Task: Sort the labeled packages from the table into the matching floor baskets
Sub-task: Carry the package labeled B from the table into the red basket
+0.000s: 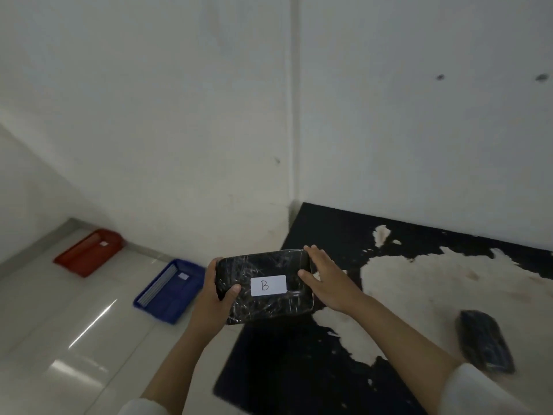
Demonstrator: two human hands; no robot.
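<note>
A black plastic-wrapped package (266, 307) with a white label reading "B" is held up over the table's left edge. My left hand (214, 295) grips its left end, thumb on top. My right hand (326, 280) rests on its right end with the fingers spread along the edge. On the floor to the left stand a blue basket (170, 290) and, farther back, a red basket (89, 251), each with a small white label inside. A second black package (484, 339) lies on the table at the right.
The table (329, 235) has a black top with large worn pale patches and stands against the white wall. Glossy light floor tiles (59, 324) spread to the left around the baskets, in the room's corner.
</note>
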